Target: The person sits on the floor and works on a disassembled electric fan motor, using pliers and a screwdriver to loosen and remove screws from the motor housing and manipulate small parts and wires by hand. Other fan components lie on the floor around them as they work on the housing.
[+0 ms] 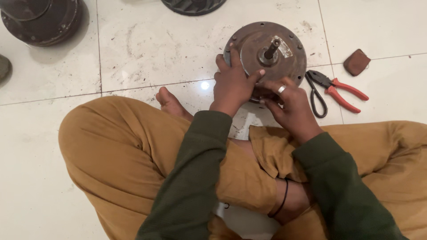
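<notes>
Presently, head view: round rusty motor housing [267,46] lies flat on the tiled floor [147,44], shaft [272,48] pointing up. Left hand [232,84] lies spread over its near-left rim, its grip closed on the edge; right hand [289,104] pinches the near edge, fingers together on it. Judgement: steady the body with the left while the right works the seam. Red-handled pliers [336,89] lie just right, a brown pouch [356,62] beyond; dark housings at top stand well apart, nothing obstructs.

Single head-worn camera on me, facing steeply down at close range over my crossed legs, my left hand [231,84] and right hand [291,106], and the tiled floor [147,44]
</notes>
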